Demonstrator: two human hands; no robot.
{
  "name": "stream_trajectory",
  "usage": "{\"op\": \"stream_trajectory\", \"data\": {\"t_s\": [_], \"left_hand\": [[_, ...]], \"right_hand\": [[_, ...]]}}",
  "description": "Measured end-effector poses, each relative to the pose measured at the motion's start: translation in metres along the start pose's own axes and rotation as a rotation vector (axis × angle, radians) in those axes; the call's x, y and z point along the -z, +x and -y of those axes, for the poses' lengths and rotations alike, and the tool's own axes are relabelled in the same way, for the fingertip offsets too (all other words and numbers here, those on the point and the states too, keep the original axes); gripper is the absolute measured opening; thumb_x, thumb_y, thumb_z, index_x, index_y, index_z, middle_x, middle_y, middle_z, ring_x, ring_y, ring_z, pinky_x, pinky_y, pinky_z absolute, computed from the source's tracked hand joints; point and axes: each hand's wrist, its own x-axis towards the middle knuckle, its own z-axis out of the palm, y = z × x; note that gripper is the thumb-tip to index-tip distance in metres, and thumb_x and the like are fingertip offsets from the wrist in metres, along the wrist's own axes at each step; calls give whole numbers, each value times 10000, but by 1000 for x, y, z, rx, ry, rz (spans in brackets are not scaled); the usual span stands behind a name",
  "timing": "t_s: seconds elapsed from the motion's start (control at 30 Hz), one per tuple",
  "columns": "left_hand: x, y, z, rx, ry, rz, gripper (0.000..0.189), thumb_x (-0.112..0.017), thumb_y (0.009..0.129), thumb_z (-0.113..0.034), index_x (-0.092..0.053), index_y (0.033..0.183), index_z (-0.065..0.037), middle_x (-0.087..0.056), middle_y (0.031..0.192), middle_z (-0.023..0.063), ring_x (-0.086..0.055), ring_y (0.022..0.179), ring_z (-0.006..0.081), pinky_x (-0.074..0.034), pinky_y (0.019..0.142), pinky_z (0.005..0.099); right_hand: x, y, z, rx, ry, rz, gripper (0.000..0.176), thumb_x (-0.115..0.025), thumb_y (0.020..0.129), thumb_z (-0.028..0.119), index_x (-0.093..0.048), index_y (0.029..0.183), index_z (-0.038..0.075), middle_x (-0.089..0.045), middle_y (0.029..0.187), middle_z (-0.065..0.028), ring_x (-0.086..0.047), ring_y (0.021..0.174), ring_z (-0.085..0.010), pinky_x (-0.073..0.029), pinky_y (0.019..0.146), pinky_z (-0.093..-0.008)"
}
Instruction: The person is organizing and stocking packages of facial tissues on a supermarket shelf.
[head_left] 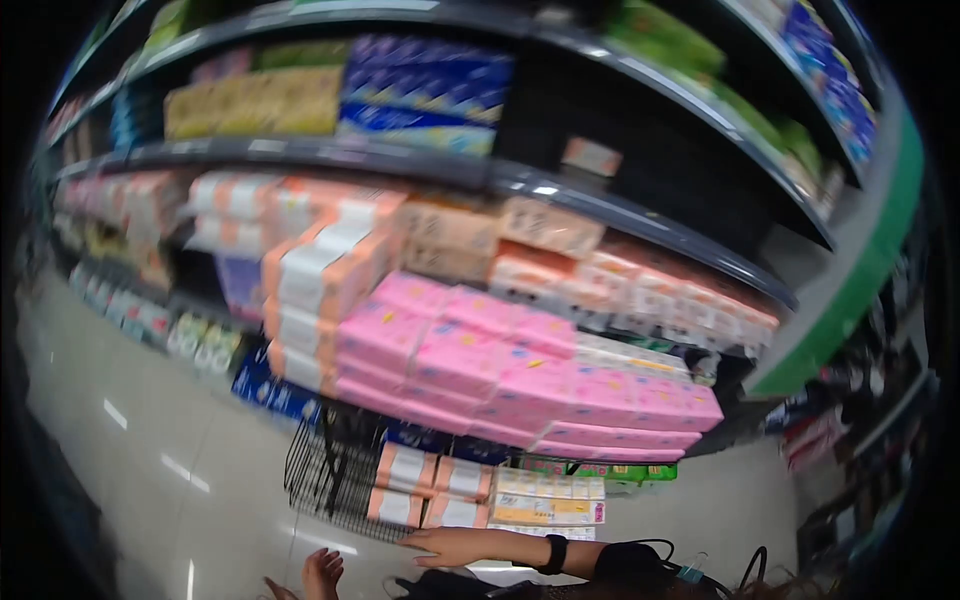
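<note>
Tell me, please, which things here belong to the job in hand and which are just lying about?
In hand: right hand, open, beside orange-and-white packs in the black wire basket; left hand nearby; pink packs stacked above.
Lying about: blue packs and yellow packs on the upper shelf.

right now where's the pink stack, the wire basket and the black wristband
pink stack (470, 365), head view, front of a middle pack
wire basket (325, 470), head view, left mesh wall
black wristband (555, 553), head view, middle of the band
</note>
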Motion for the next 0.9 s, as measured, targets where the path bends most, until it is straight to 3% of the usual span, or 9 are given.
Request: {"op": "stream_trajectory", "data": {"t_s": [0.03,0.1,0.2,0.3,0.33,0.47,0.67,0.8,0.9], "left_hand": [[-28,-8,-10,37,-10,-125,328,-473,886,-285,-513,1059,-9,-604,950,134,-583,834,229,-474,704,300],[-102,-37,-40,-126,18,166,395,-446,898,-341,-493,1116,-15,-581,1013,124,-572,903,215,-458,792,316],[-196,-67,-40,-156,126,291,365,-445,907,-311,-492,1111,-12,-579,1029,117,-573,917,213,-463,793,333],[-288,-104,-13,-380,425,553,354,-425,930,-264,-456,1151,10,-559,1098,145,-555,1023,229,-427,879,314],[-317,-119,0,-191,247,548,357,-393,939,-262,-442,1166,10,-560,1100,149,-548,1040,230,-424,888,315],[-416,-156,89,-59,327,677,362,-396,929,-274,-476,1137,12,-589,1045,129,-568,1002,195,-435,868,291],[-533,-246,173,37,481,1018,361,-362,948,-274,-495,1110,20,-593,1040,130,-574,953,178,-434,864,288],[-575,-269,199,104,567,1047,377,-328,961,-278,-496,1100,31,-594,1032,130,-575,952,180,-434,864,283],[-591,-265,223,181,578,1140,386,-310,962,-282,-492,1097,31,-594,1032,141,-579,952,193,-439,866,295]], "right_hand": [[22,-29,30,71,10,-122,456,-410,928,305,-367,1300,45,-414,1304,-156,-422,1180,-306,-335,984,-383],[53,-91,76,217,-10,-392,418,-479,907,239,-414,1270,41,-457,1276,-124,-439,1160,-297,-347,969,-389],[75,-208,146,400,-308,-778,396,-523,812,34,-469,1205,35,-555,1158,-124,-521,1057,-309,-400,902,-418],[71,-307,203,568,-859,-1045,196,-478,876,68,-384,1048,58,-614,955,-165,-621,842,-278,-482,740,-398],[50,-318,210,472,-862,-1328,178,-435,914,138,-367,1063,68,-614,878,-129,-615,784,-243,-479,680,-370],[45,-415,242,550,-1020,-1210,164,-481,810,185,-506,875,36,-608,936,-162,-564,821,-273,-477,691,-373],[-2,-514,260,-482,-1201,-1441,59,-503,848,126,-523,857,70,-605,822,-58,-537,654,-167,-407,581,-295],[0,-566,228,-299,-1348,-1563,71,-524,791,64,-562,731,74,-595,764,-29,-507,629,-147,-369,533,-273],[5,-596,218,-223,-1445,-1364,33,-496,777,76,-490,746,68,-595,811,-76,-519,683,-179,-418,571,-304]]}}
